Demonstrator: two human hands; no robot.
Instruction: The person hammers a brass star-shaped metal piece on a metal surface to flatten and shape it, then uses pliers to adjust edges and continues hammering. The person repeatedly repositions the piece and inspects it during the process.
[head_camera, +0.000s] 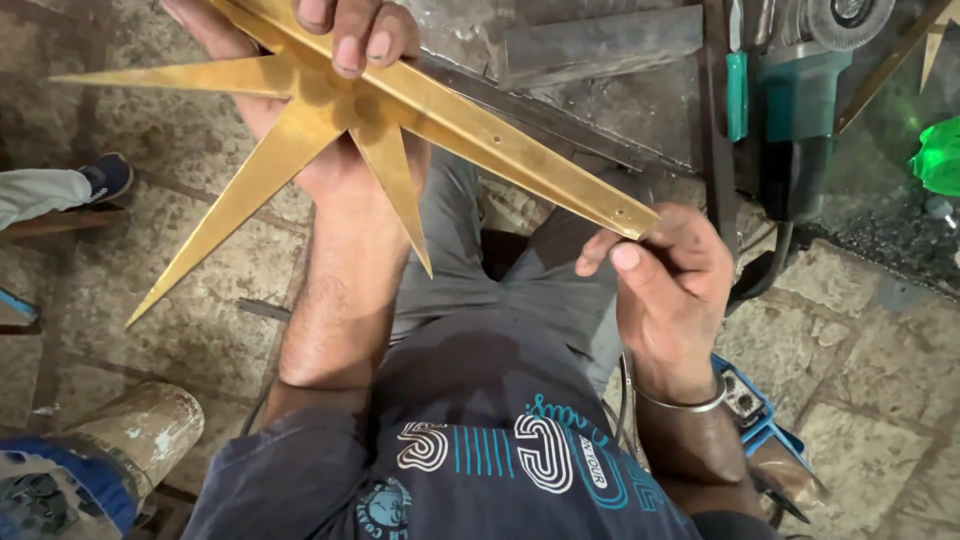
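Above my lap, over the stone floor (200, 340), I hold a brass star (330, 110) of long pointed spikes. My left hand (330, 60) cups its hub, fingers curled over the top. My right hand (670, 270) pinches the tip of the longest spike. I judge I'm checking its alignment; next comes a careful, steady turn. A grinder (800, 110) lies on the bench (620, 110) ahead.

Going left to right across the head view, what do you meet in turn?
Blue shoe → paint-stained cylinder → left hand holding the brass star piece → right hand pinching the tip of its long spike → green angle grinder → bright green object.
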